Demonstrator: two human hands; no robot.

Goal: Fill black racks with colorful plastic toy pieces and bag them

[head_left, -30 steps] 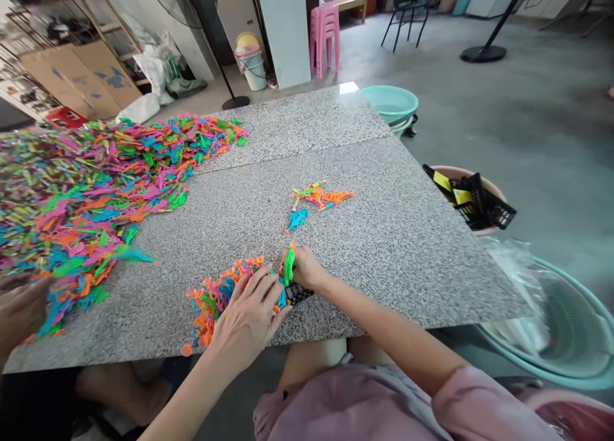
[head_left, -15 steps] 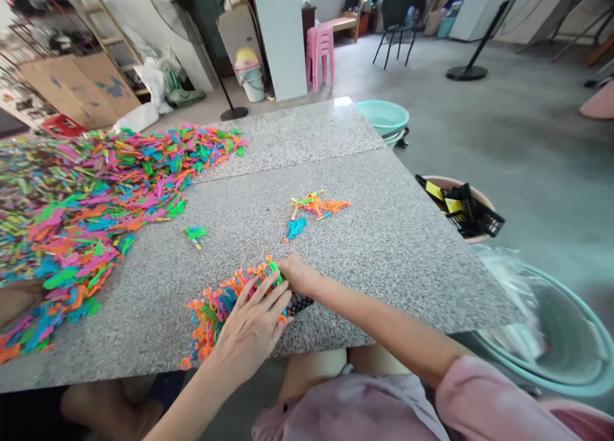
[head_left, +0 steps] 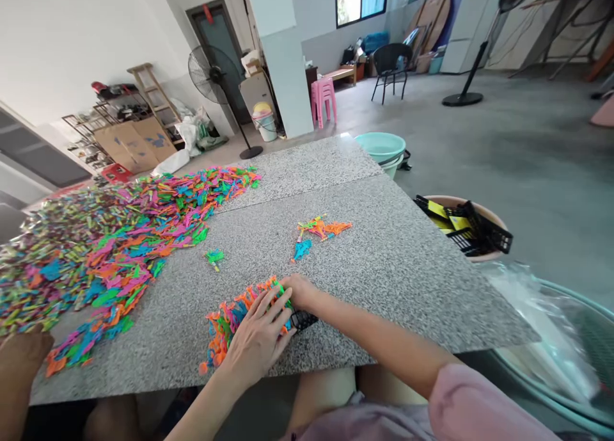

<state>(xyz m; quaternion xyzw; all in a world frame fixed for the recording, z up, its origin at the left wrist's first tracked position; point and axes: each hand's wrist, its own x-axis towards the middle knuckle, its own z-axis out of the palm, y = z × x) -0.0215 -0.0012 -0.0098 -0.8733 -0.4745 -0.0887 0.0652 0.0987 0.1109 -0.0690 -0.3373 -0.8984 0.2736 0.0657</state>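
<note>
A packed row of small colourful plastic toys (head_left: 221, 331), orange, green, blue and pink, stands near the table's front edge. Under its right end shows part of a black plastic basket (head_left: 304, 320). My left hand (head_left: 256, 340) lies over the row with its fingers stretched out, touching the toys. At the right end of the row my right hand (head_left: 299, 292) is closed beside a green toy (head_left: 281, 290); its fingertips are hidden. Beyond the hands lie a blue toy (head_left: 302, 249), several orange and yellow toys (head_left: 330, 228) and a green toy piece (head_left: 214, 256).
A large heap of loose toys (head_left: 144, 230) covers the left of the speckled stone table (head_left: 384, 268). Another person's hand (head_left: 26, 351) rests at that heap. Beside the right edge stand a tub of black baskets (head_left: 472, 226) and a green basket with plastic bags (head_left: 551, 338).
The camera view has tilted up, so the table appears lower and more of the room shows. My hands stay at the same end of the row. The other person's hand shows more.
</note>
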